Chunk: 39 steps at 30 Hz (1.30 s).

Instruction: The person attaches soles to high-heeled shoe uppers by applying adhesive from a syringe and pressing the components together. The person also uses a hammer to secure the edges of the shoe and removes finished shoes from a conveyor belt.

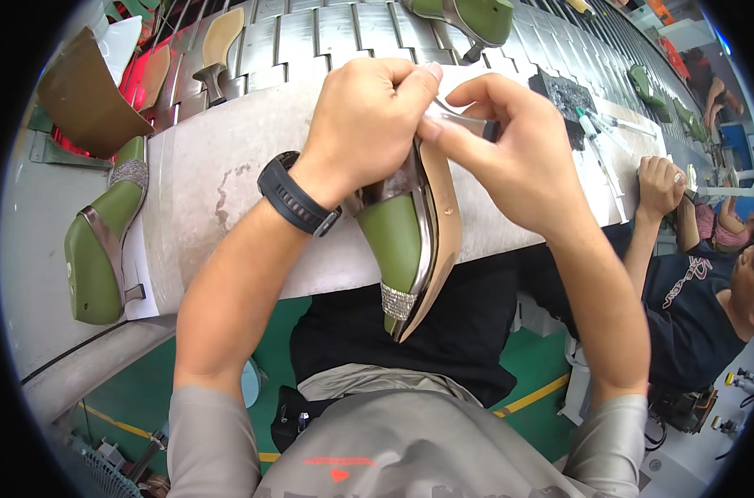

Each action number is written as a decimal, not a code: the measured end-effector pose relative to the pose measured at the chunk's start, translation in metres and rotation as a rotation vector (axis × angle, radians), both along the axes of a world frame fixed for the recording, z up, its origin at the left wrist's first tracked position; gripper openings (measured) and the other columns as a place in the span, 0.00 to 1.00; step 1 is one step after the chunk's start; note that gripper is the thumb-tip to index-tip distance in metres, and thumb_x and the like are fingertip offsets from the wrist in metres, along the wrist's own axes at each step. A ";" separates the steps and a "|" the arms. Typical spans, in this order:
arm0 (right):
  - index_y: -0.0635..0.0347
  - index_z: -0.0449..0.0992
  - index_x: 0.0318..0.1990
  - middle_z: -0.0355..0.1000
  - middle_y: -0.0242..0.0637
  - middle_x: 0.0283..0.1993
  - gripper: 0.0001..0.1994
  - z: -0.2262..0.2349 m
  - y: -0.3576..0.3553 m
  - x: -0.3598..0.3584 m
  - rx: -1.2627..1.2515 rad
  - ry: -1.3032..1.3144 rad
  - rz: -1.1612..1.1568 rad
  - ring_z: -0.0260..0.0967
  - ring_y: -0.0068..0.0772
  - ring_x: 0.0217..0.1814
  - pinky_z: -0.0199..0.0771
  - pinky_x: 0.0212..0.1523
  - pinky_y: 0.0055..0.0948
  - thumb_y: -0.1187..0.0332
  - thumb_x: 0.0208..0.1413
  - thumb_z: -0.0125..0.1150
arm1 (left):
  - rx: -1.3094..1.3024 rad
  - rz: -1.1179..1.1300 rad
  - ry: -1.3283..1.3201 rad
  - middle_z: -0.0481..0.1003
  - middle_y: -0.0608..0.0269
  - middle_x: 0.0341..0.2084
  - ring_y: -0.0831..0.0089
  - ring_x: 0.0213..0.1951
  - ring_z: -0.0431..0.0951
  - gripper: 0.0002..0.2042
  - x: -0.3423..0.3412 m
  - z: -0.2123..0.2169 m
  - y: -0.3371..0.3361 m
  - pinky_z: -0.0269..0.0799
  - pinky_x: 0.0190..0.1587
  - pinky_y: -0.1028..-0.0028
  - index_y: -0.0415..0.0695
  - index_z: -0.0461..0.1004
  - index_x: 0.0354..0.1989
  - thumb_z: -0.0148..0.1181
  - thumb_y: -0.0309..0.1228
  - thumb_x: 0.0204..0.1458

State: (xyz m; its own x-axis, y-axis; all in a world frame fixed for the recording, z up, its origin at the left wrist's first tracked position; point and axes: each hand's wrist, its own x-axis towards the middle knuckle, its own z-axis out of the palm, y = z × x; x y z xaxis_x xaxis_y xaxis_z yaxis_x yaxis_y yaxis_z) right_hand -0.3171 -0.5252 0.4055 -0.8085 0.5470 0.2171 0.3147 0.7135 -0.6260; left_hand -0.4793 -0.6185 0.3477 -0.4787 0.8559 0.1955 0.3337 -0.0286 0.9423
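Observation:
Over the near edge of the bench, both hands hold a heeled shoe [389, 241] on a green last, its toe pointing down toward me. A sparkling band crosses the toe, and metallic straps run further up. The tan sole [445, 207] faces right, and its toe end stands slightly off the upper. My left hand [364, 124], a black watch on its wrist, is closed round the back of the shoe. My right hand [514, 149] pinches the dark metallic heel [476, 124] between thumb and fingers. The fingers partly hide where heel and shoe meet.
A similar shoe on a green last [103, 257] lies at the left. Beyond the bench [219, 191] runs a slatted metal conveyor [310, 37] bearing heeled soles [222, 50] and another shoe [476, 21]. A dark block [563, 95] and syringes [601, 153] lie right, near a co-worker [692, 290].

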 end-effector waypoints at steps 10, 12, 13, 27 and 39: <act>0.71 0.82 0.49 0.82 0.37 0.40 0.16 -0.034 -0.009 0.007 -0.984 0.120 0.077 0.79 0.22 0.40 0.81 0.40 0.26 0.69 0.60 0.75 | 0.079 0.024 0.082 0.66 0.70 0.12 0.82 0.17 0.62 0.20 0.002 0.000 0.005 0.56 0.22 0.72 0.37 0.86 0.34 0.59 0.42 0.69; 0.71 0.82 0.49 0.82 0.37 0.40 0.15 -0.039 -0.008 0.008 -0.955 0.132 0.073 0.79 0.21 0.38 0.80 0.38 0.25 0.69 0.60 0.75 | 0.084 0.022 0.087 0.66 0.69 0.12 0.82 0.17 0.62 0.20 0.002 -0.001 0.006 0.57 0.22 0.72 0.37 0.86 0.34 0.59 0.42 0.69; 0.71 0.82 0.49 0.82 0.37 0.40 0.15 -0.040 -0.009 0.008 -0.959 0.132 0.074 0.79 0.21 0.38 0.80 0.38 0.25 0.69 0.60 0.75 | 0.081 0.024 0.087 0.66 0.69 0.12 0.82 0.17 0.62 0.20 0.002 -0.001 0.006 0.57 0.22 0.72 0.37 0.86 0.34 0.59 0.42 0.69; 0.74 0.73 0.65 0.81 0.35 0.49 0.27 -0.053 -0.014 0.033 -1.216 0.080 0.170 0.77 0.18 0.46 0.80 0.50 0.23 0.59 0.71 0.67 | 0.115 0.045 0.030 0.65 0.73 0.14 0.84 0.20 0.60 0.17 0.003 -0.002 -0.002 0.56 0.25 0.73 0.36 0.85 0.36 0.58 0.38 0.68; 0.74 0.74 0.63 0.81 0.34 0.45 0.24 -0.036 -0.029 0.026 -1.026 0.037 0.041 0.76 0.17 0.45 0.79 0.49 0.22 0.66 0.67 0.68 | 0.090 0.109 0.084 0.66 0.70 0.12 0.83 0.18 0.63 0.17 0.006 -0.003 0.004 0.57 0.23 0.73 0.36 0.85 0.35 0.59 0.39 0.68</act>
